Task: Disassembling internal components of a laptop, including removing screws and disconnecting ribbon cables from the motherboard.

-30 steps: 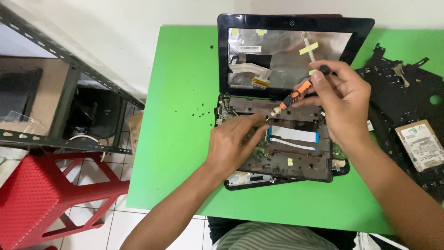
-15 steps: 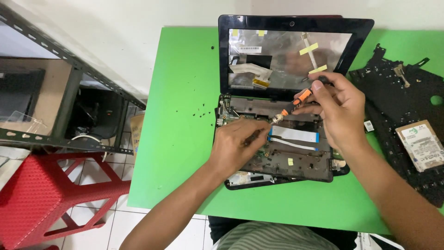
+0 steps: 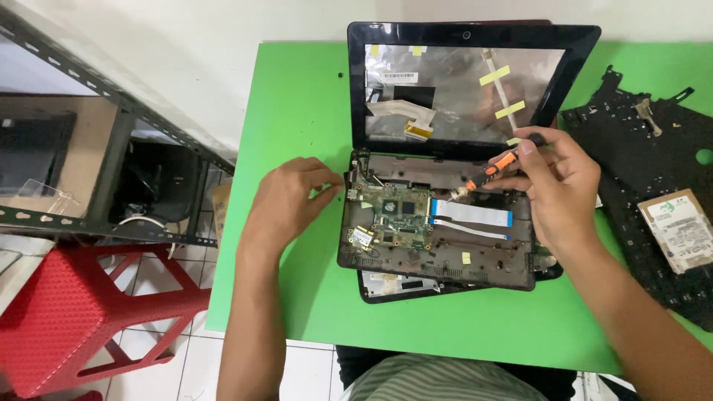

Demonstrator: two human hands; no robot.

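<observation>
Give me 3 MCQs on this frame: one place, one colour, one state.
1. Where does the hard drive lie?
A. on the black panel at the table's right side
B. on the red stool
C. inside the laptop base

2. What colour is the table?
A. white
B. green
C. blue

3. What is the right hand doing?
A. resting flat and empty
B. holding a screwdriver with its tip down at the laptop
C. lifting the hard drive

Answers:
1 A, the drive sits on the black panel right of the laptop.
2 B, the bare top is bright green.
3 B, the fingers grip the orange and black handle, while the left hand touches the laptop's left edge.
</observation>
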